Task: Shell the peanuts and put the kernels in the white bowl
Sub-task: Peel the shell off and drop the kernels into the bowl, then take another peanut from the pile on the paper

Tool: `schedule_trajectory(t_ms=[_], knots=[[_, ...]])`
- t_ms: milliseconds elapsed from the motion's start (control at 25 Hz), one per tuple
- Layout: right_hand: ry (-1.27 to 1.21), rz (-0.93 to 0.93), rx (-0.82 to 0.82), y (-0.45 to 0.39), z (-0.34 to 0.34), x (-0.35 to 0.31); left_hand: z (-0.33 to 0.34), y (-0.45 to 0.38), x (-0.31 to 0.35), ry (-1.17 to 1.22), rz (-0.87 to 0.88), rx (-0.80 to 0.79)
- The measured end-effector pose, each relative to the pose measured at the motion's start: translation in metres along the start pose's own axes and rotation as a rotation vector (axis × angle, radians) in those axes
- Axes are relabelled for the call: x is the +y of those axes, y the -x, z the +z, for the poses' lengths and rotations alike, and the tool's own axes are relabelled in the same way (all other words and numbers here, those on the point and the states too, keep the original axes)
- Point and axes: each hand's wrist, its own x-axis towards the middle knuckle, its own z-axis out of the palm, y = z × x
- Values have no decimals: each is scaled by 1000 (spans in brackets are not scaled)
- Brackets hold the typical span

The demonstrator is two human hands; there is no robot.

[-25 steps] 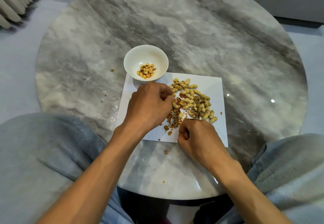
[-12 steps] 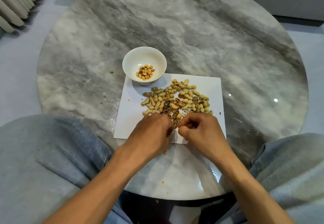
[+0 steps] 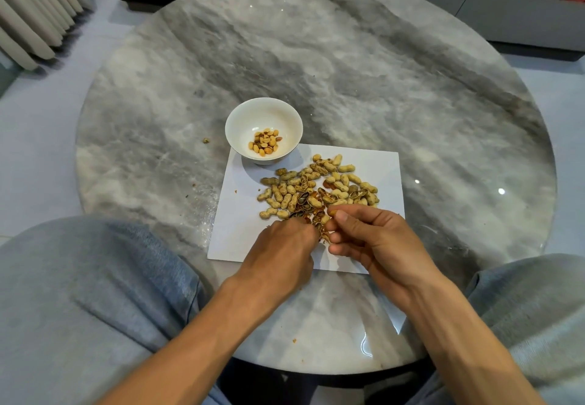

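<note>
Looking down from the head camera: both hands meet over the near edge of a white paper sheet [image 3: 373,164] on a round marble table [image 3: 348,72]. Left hand [image 3: 281,252] knuckles-up, fingers curled under and tucked toward the right hand; cannot tell what, if anything, is pinched beneath, since the back of the hand hides the fingertips. Right hand [image 3: 376,240] palm turned inward, fingers curled and stacked, thumb and forefinger pinching a small brownish bit of peanut [image 3: 332,212] at the very tip; too small to say whether shell or kernel, or which way its long axis runs.

Just beyond the fingertips, touching them on the far side: a heap of peanuts [image 3: 316,187], whole pods lying flat and pointing every which way, with no shared direction. Mixed in, nearest the fingers and between the two hands: split shells [image 3: 318,219] and reddish skins, partly covered by both hands. Farther off, past the heap and to the left of the fingers: white bowl [image 3: 263,110], upright, resting on the far left corner of the sheet, with a small cluster of kernels [image 3: 264,143] in its bottom. Nothing between fingers and bowl but the heap itself.

Scattered crumbs [image 3: 205,140] on the marble left of the bowl and near the table's close edge. Grey trouser knees [image 3: 95,278] at both lower corners, cut off by the frame. Curtain folds [image 3: 38,5] at upper left, likewise cropped.
</note>
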Motion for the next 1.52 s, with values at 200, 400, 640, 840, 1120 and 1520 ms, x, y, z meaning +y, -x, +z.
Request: schedule_trajectory(t_ms=[200,400,640,840,1120,1520], knots=[[189,-186,23,-24,35,-26,5,-3,-8,201,-58,14],[320,-245,45,-76,76,-66,6,-3,-10,266,-66,-29],[388,-188,193,-49,11,-58,7,-5,-7,275,-31,-45],[432,-176,373,-13,-33,-50,8,-4,-10,272,-9,21],[828,-293,443,-14,-42,-38,4,-2,-9,249,7,139],[1481,-282,325,-28,-47,-11,-62,-44,-35,804,-360,593]])
